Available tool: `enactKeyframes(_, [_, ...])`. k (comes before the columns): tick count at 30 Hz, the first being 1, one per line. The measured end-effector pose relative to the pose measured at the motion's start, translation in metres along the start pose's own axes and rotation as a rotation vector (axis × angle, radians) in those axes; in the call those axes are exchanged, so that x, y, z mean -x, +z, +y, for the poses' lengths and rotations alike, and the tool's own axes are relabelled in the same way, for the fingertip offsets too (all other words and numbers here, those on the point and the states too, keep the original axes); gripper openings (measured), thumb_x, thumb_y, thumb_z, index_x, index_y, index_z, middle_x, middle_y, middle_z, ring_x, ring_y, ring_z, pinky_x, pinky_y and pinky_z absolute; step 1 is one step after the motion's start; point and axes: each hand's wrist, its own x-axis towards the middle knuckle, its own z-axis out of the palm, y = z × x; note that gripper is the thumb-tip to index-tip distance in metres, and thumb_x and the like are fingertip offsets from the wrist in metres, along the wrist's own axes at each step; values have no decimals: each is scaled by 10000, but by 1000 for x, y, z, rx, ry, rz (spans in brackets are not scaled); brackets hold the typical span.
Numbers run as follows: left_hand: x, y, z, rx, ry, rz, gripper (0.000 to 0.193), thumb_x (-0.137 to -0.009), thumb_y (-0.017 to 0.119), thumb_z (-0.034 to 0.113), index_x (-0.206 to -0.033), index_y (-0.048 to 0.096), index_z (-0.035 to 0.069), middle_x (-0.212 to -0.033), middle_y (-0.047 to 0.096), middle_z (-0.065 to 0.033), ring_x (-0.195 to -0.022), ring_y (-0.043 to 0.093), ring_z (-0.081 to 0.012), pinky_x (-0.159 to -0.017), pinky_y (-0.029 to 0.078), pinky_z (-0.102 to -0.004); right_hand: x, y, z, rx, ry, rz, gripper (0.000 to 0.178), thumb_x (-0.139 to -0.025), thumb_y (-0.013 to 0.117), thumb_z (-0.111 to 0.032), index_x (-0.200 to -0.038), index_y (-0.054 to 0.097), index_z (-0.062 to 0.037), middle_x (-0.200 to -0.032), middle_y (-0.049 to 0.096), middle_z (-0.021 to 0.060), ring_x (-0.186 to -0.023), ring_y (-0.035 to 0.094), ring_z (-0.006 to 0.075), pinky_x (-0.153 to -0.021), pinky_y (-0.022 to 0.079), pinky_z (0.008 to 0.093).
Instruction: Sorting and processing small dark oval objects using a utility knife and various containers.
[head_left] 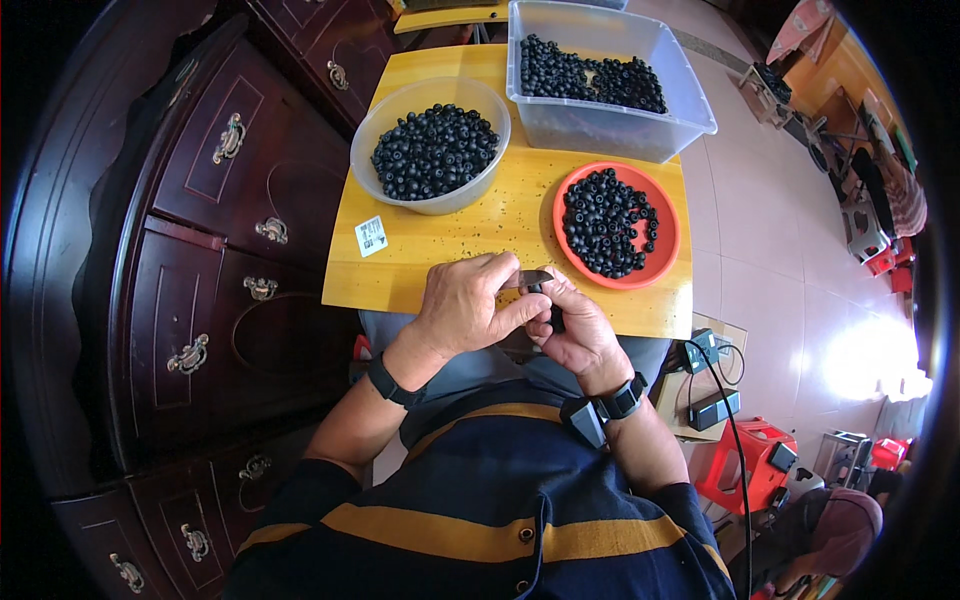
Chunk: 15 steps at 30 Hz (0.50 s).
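My left hand [462,302] and my right hand [582,335] meet over the near edge of the table. A small dark metal blade [537,277] pokes out from the pinched fingertips of my left hand. Just under it, my right thumb and fingers pinch a small black round piece [535,288]. More black pieces [557,320] show in the curl of my right palm. Beyond my right hand stands an orange-red bowl [672,250] with small black ring-shaped pieces [605,220], several with a visible hole.
A clear round tub [362,150] full of black pieces stands at the table's far left. Behind the bowl is a clear rectangular bin [600,122] holding more. Black crumbs and a white label [370,236] lie on the yellow table [400,285]. Dark drawers [190,250] flank the left; a cable [735,430] hangs right.
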Motion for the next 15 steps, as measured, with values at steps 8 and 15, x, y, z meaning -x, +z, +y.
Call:
enactKeyframes(8, [0,7,-4,-40,26,-12,459,-900,745,481,-779,596,64,-660,625,-83,-580,636,-261,-533,476,-371,-3,-6,-4,2,-5,-71,85,-1045,599,-211,-1024,595,-129,-835,574,-54,-660,532,31,-538,455,196])
enactKeyframes(15, [-5,0,4,67,4,34,370,-907,774,358,-797,590,56,-630,573,-56,-544,587,-224,-525,450,-345,-1,0,-6,-4,-4,-50,102,-1036,621,-236,-1020,604,-137,-852,584,-61,-667,533,33,-542,455,195])
